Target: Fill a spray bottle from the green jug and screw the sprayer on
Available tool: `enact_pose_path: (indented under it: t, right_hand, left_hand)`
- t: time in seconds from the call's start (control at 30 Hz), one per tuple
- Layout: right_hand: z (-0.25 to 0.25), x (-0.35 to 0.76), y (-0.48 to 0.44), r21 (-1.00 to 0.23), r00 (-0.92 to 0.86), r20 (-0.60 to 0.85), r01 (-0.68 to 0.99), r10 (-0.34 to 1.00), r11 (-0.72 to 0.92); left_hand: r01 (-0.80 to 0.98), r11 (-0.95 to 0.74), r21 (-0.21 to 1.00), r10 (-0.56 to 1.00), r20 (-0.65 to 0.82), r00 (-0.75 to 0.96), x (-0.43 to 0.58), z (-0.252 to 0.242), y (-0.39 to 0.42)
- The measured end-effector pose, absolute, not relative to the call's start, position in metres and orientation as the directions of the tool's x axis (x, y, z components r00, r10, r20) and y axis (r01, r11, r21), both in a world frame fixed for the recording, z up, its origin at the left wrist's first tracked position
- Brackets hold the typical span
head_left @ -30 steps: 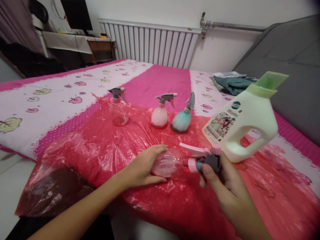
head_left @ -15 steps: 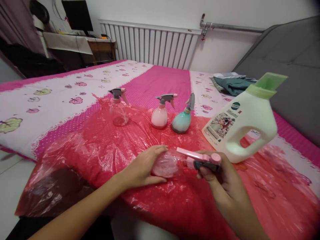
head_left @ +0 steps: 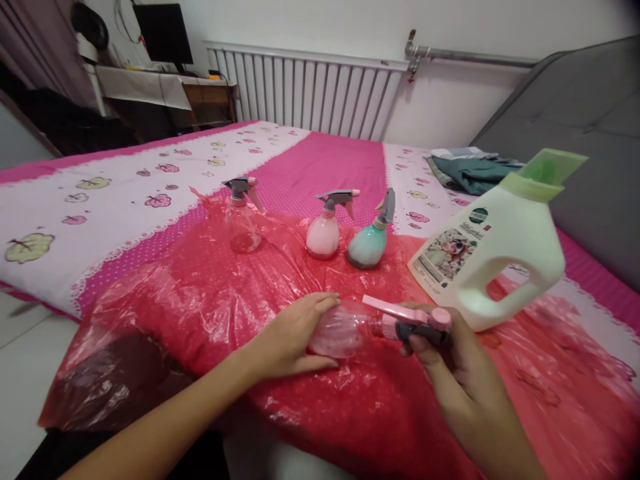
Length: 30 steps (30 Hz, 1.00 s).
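Note:
My left hand (head_left: 295, 337) is wrapped round the body of a transparent pink spray bottle (head_left: 345, 330) lying on its side. Between the fingers of my right hand (head_left: 455, 373) is its pink and grey trigger spray head (head_left: 425, 325), at the bottle's neck, with the pink trigger pointing left. Red threads show on the neck; whether head and neck are joined I cannot tell. Beyond my hands stand a transparent spray bottle (head_left: 243, 230), a spray bottle with pink contents (head_left: 323, 237), and a teal spray bottle (head_left: 369, 245) that leans right.
A large pale green detergent jug (head_left: 505, 253) tilts at the right. Red plastic sheeting (head_left: 200, 287) covers the near part of the bed (head_left: 120, 160). Folded clothes (head_left: 473, 170) lie by the grey headboard (head_left: 575, 113). A radiator (head_left: 310, 90) lines the far wall.
The whole view has shifted slightly, so everything sits a little further right. Both hands keep their grips on the bottle and spray head, with hardly any other motion.

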State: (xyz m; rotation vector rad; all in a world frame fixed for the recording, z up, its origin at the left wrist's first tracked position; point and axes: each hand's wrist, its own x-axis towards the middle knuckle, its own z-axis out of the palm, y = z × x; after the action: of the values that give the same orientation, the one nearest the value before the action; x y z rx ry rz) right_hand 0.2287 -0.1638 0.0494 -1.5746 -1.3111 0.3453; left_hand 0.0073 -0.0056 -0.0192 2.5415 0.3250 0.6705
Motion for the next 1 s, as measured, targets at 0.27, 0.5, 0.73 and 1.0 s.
enact_pose_path:
  t: [0.27, 0.5, 0.73, 1.0]
  right_hand:
    - [0.05, 0.229, -0.168, -0.836, 0.393, 0.33, 0.545, 0.858, 0.072]
    - [0.052, 0.227, -0.163, -0.756, 0.371, 0.437, 0.645, 0.819, 0.112]
    - [0.043, 0.231, -0.165, -0.794, 0.393, 0.418, 0.596, 0.819, 0.119]
    - [0.046, 0.231, -0.163, -0.781, 0.367, 0.432, 0.609, 0.824, 0.138]
  left_hand:
    - [0.077, -0.86, 0.505, 0.321, 0.416, 0.851, 0.007, -0.021, -0.004]
    - [0.105, -0.856, 0.505, 0.343, 0.404, 0.848, 0.006, -0.02, -0.005]
    - [0.112, -0.848, 0.519, 0.353, 0.393, 0.849, 0.006, -0.019, -0.005]
    - [0.129, -0.835, 0.535, 0.372, 0.377, 0.848, 0.005, -0.019, -0.006]
